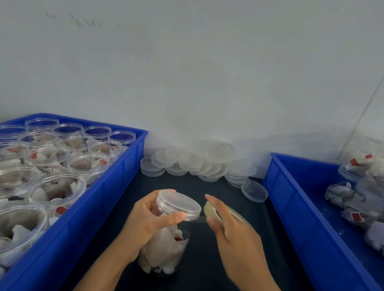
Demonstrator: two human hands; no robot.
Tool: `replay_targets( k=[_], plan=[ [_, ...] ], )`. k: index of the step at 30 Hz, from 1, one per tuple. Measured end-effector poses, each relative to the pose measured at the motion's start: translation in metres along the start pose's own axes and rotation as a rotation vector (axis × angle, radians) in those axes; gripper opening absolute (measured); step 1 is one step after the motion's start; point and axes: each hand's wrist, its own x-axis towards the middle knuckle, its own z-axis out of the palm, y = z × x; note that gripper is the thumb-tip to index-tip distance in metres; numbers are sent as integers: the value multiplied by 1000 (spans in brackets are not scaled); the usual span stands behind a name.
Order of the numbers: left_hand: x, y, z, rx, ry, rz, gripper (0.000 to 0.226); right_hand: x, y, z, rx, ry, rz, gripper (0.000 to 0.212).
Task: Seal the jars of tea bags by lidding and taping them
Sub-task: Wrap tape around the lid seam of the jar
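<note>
Jar: clear plastic jar (164, 245) packed with white tea bags, tilted over the dark table (211, 271) between the two crates, its base low and its top leaning away from the person.
Lid: clear lid (179, 203) sits on the jar's mouth.
Left hand: left hand (149, 219) grasps the jar just under the lid, fingers behind it, thumb stretched across the front onto the lid's rim.
Right hand: right hand (232, 232) pinches a roll of clear tape (211, 211) just beside the lid.
Tape strip: a short clear strip (198, 219) runs from the roll to the lid's rim at the left thumb.
Left crate: blue crate (86, 210) holds many open jars of tea bags.
Right crate: blue crate (307, 210) holds jars lying on their sides.
Spare lids: a heap of clear lids (198, 164) lies against the wall (192, 65).
</note>
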Motion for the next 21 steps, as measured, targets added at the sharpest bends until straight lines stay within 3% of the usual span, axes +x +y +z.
replay_targets(
  k=[13, 21],
  plan=[
    [0, -5, 2, -49, -70, 37, 80, 1, 2, 12, 8, -21, -51, 45],
    [4, -10, 2, -179, -76, -20, 106, -1, 0, 13, 4, 29, -49, 44]
  ],
)
